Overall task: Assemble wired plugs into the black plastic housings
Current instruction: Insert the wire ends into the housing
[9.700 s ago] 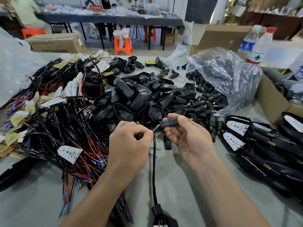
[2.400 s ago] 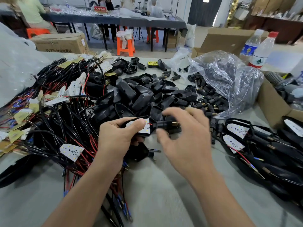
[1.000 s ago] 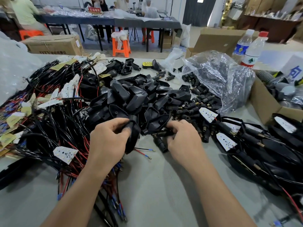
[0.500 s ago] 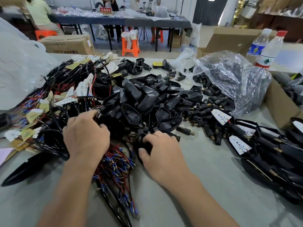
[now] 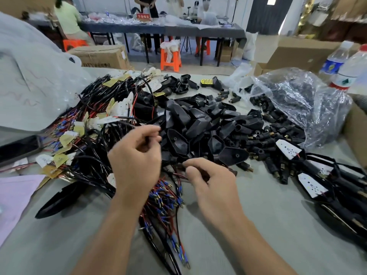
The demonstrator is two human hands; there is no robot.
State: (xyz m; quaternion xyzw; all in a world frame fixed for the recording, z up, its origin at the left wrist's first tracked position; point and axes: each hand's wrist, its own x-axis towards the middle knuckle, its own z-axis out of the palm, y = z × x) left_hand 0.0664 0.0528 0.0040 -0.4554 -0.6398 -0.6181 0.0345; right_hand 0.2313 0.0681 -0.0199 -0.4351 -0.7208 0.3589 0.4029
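Observation:
A heap of black plastic housings (image 5: 198,120) fills the middle of the table. Small black plugs (image 5: 266,139) lie to its right. A tangle of black and red wires (image 5: 93,139) with blue-tipped ends (image 5: 164,197) sits on the left. My left hand (image 5: 137,161) is raised over the tangle and pinches a thin black wire (image 5: 149,135) between thumb and fingertips. My right hand (image 5: 212,183) is just to its right, and its thumb and forefinger pinch the same wire lower down. A dark piece shows under its curled fingers; I cannot tell what it is.
Finished units with white cards (image 5: 311,185) lie at the right. A clear bag of plugs (image 5: 297,100), two bottles (image 5: 347,68) and a cardboard box (image 5: 357,133) stand behind them. A phone (image 5: 17,147) and pink paper (image 5: 14,193) are at the left. People work at a far table.
My left hand has risen out of the wire tangle and moved right with a wire pinched in it. My right hand has left the housing heap and met that wire.

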